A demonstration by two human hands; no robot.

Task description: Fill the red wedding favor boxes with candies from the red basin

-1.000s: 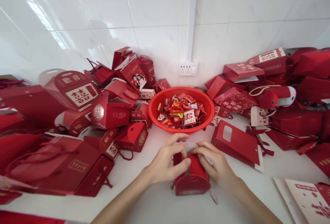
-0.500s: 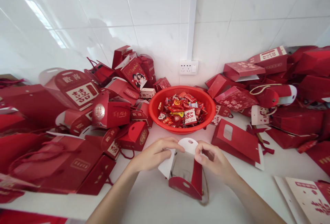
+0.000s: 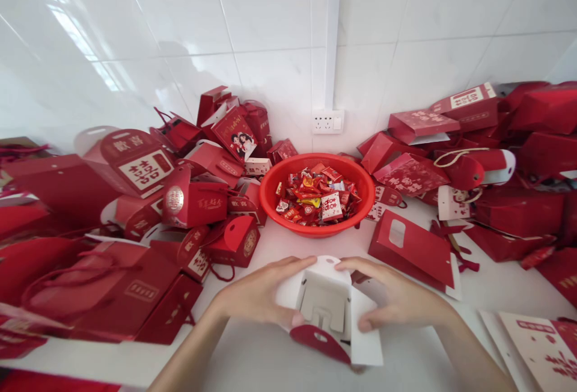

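One box (image 3: 322, 308), open side up, on the table (image 3: 256, 362), just this side of the bowl (image 3: 315, 231) of candy (image 3: 311, 190)! Left hand (image 3: 265, 293) has it, half-curled along the left wall, fingers up at the far flap (image 3: 330, 261), thumb near the front corner. Right hand (image 3: 396, 296) has hold too, loosely bent, a finger at that far flap, thumb on the white side flap (image 3: 366, 344). Red bags (image 3: 108, 302) pile up either side.

Your box (image 3: 322, 308) looks like smooth, matt paperboard. The basket (image 3: 311, 229) facing you looks like glossy plastic, the sweet wrappers (image 3: 311, 193) shiny, the wall tiles (image 3: 270, 7) smooth and glossy.
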